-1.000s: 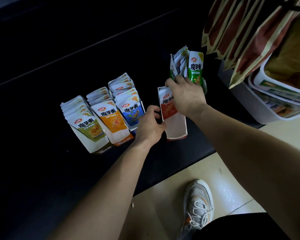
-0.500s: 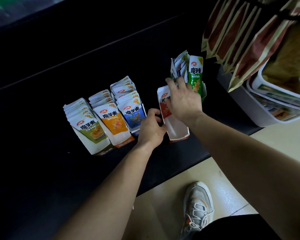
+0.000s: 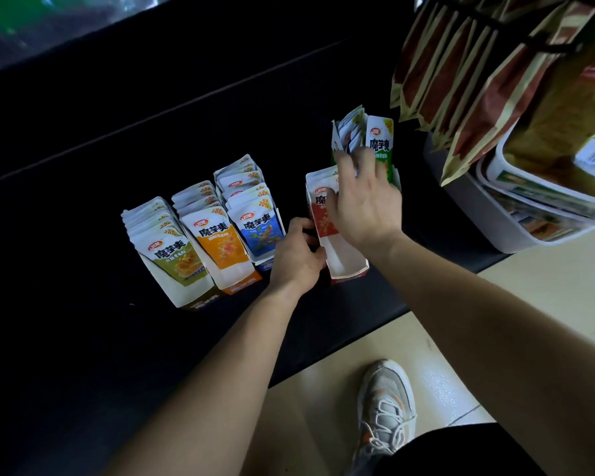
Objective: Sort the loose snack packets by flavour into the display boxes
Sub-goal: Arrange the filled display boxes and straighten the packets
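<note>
Both hands work on the black tabletop (image 3: 83, 173): the left hand (image 3: 296, 257) grips the side wall of the half-empty red-and-white cardboard display box (image 3: 346, 267), while the right hand (image 3: 366, 204) lies with fingers spread over its glossy white-and-red foil packet (image 3: 323, 226).

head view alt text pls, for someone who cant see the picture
A person's left hand grips the side of a partly filled red box on a black counter, while the right hand reaches past it to the green packets standing behind. To the left, an olive box, an orange box and a blue box stand full of packets.
</note>
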Action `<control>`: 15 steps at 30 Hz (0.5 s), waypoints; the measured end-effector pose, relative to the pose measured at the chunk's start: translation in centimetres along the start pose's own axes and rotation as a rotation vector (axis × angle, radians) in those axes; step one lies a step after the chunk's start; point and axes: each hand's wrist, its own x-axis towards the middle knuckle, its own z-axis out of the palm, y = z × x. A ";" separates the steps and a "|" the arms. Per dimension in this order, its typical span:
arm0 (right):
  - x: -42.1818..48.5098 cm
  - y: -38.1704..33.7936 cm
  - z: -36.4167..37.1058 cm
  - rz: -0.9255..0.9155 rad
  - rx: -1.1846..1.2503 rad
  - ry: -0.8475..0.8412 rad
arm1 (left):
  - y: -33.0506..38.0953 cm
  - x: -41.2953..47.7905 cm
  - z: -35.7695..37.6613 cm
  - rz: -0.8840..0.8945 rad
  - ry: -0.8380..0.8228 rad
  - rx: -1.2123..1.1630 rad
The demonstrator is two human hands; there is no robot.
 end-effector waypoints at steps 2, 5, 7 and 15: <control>-1.8 0.8 -0.2 0.039 0.006 -0.062 | 0.1 -0.2 0.0 -0.013 0.012 -0.010; -3.9 1.6 0.2 0.207 0.145 -0.311 | 0.4 -0.5 0.0 -0.041 0.030 -0.008; -4.6 1.3 0.4 0.221 0.212 -0.416 | 0.5 -0.5 0.1 -0.046 0.037 -0.002; -2.2 -0.5 1.4 0.150 0.394 -0.461 | -0.1 -0.7 -2.7 0.002 0.086 0.064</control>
